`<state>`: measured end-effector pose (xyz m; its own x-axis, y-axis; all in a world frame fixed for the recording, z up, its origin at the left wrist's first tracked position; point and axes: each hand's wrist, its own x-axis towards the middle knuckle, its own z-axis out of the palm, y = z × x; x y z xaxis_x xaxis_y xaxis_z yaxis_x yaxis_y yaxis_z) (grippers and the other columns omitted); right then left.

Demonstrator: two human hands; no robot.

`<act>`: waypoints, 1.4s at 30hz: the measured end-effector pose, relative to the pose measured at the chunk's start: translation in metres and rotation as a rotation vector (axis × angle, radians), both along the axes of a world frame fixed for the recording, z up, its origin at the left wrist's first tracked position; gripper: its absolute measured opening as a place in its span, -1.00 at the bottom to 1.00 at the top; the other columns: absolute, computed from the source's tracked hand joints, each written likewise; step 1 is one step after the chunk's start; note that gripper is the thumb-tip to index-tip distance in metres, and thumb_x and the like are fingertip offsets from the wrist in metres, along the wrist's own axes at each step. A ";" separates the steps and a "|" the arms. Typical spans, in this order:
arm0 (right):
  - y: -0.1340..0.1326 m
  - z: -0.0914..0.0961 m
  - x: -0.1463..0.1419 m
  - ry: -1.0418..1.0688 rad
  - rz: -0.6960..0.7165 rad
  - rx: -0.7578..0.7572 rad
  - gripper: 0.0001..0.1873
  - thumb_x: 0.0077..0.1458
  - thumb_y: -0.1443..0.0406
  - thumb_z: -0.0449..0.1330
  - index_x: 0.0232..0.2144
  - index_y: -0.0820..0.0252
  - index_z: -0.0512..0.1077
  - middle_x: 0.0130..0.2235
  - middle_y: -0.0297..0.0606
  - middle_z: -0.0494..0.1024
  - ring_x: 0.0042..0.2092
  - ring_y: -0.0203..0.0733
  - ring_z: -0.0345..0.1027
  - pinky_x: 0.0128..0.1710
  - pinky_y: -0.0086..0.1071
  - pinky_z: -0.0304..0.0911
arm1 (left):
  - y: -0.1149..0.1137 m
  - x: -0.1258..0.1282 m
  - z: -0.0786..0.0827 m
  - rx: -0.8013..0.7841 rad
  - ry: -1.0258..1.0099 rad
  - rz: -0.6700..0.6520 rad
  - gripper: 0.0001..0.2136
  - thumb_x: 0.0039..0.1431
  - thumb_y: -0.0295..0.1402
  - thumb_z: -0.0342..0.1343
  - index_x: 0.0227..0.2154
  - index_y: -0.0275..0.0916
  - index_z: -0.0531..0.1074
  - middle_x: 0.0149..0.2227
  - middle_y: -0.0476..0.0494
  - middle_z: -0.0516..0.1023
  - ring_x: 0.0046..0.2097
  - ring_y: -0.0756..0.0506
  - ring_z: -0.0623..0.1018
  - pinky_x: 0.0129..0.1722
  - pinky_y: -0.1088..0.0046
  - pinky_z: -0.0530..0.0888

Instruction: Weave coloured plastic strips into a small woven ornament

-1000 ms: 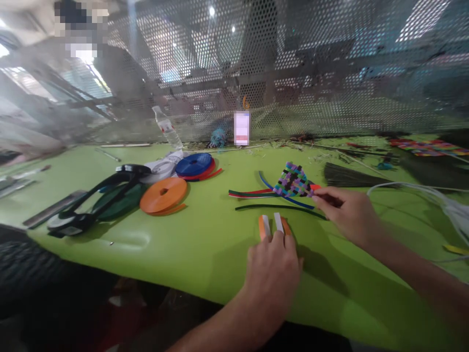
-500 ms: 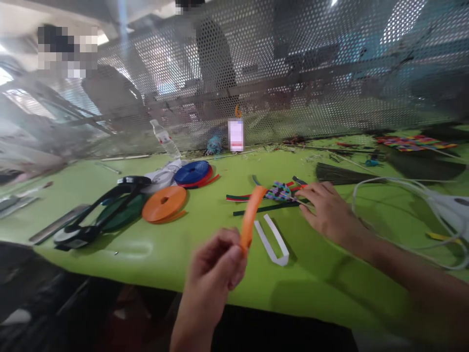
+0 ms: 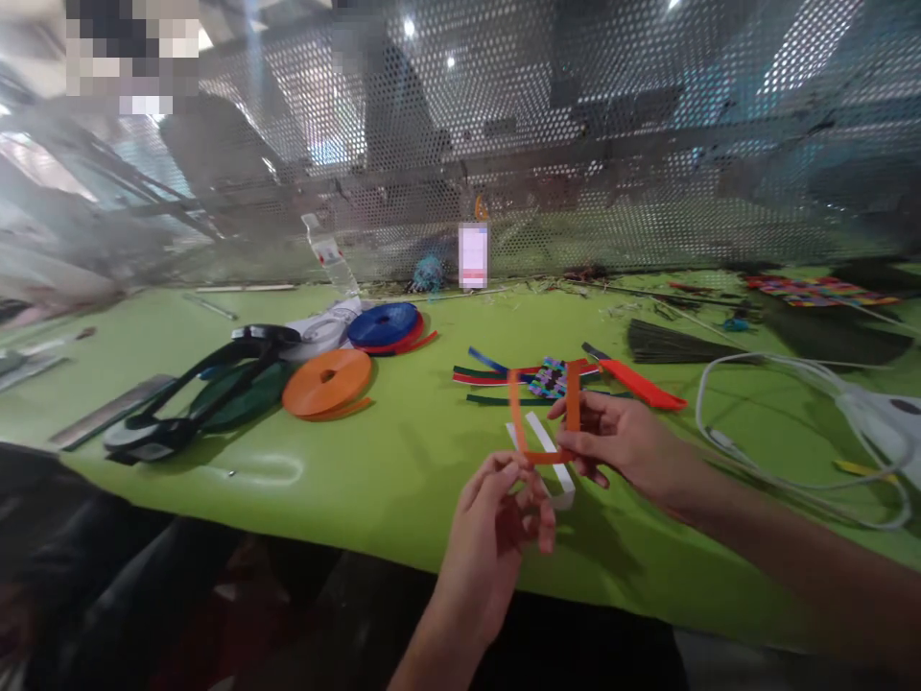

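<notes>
A folded orange plastic strip (image 3: 515,413) stands as a U above the green table (image 3: 403,451). My right hand (image 3: 619,440) pinches its right leg and the fold. My left hand (image 3: 498,523) hovers just below the fold, fingers curled and touching the strip's bottom. Under the strip, a folded white strip (image 3: 553,463) lies on the table. Behind them rests a small multicoloured woven patch (image 3: 551,377) with loose red, green and blue strips sticking out to the left. An orange-red strip (image 3: 640,385) lies to the patch's right.
Rolls of strip sit at left: orange (image 3: 327,382), blue (image 3: 383,324), dark green (image 3: 234,395), and a black tool (image 3: 194,389). A plastic bottle (image 3: 329,254) leans on the perforated metal screen (image 3: 576,144). White cable (image 3: 798,384) loops at right.
My left hand lifted the orange strip off the table, leaving the white one. My right hand left the woven patch and took hold of the orange strip.
</notes>
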<state>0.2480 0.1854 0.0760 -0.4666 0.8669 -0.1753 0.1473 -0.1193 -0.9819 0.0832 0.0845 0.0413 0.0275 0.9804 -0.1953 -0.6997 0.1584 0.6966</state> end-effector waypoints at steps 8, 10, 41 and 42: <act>0.019 -0.010 0.009 -0.375 0.237 -0.014 -0.53 -0.02 0.11 0.41 -0.10 0.17 0.46 -0.48 -0.35 0.52 -0.56 -0.30 0.29 -0.63 -0.43 0.13 | -0.016 -0.018 -0.016 0.698 1.483 0.400 -0.82 0.29 -0.58 0.12 -0.15 -0.18 0.45 -0.17 -0.14 0.50 -0.15 -0.14 0.49 -0.20 0.29 0.51; 0.015 -0.011 0.007 -0.413 0.238 0.015 -0.42 0.04 0.09 0.38 0.08 0.14 0.42 -0.45 -0.37 0.51 -0.58 -0.31 0.28 -0.64 -0.43 0.11 | -0.009 -0.015 -0.018 0.708 1.548 0.358 -0.81 0.29 -0.57 0.15 -0.10 -0.20 0.46 -0.14 -0.18 0.50 -0.11 -0.19 0.47 -0.17 0.23 0.52; -0.015 -0.020 0.016 -0.461 0.234 0.535 -0.83 0.23 0.21 0.22 -0.39 0.04 0.57 -0.37 -0.30 0.57 -0.38 -0.17 0.40 -0.39 -0.31 0.28 | -0.002 -0.014 -0.026 0.642 1.573 0.272 -0.86 0.37 -0.51 0.12 -0.15 -0.23 0.57 -0.10 -0.24 0.57 -0.10 -0.20 0.55 -0.18 0.23 0.57; -0.016 -0.021 0.017 -0.459 0.245 0.560 -0.82 0.26 0.21 0.21 -0.37 0.04 0.57 -0.35 -0.29 0.57 -0.35 -0.16 0.42 -0.36 -0.30 0.30 | -0.003 -0.014 -0.025 0.641 1.593 0.264 -0.86 0.37 -0.50 0.11 -0.16 -0.24 0.57 -0.10 -0.26 0.57 -0.10 -0.21 0.55 -0.19 0.23 0.57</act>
<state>0.2648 0.1693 0.0554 -0.6435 0.7645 0.0373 0.5130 0.4670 -0.7202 0.0687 0.0816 0.0165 0.0502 0.8524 0.5204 0.7189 -0.3926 0.5736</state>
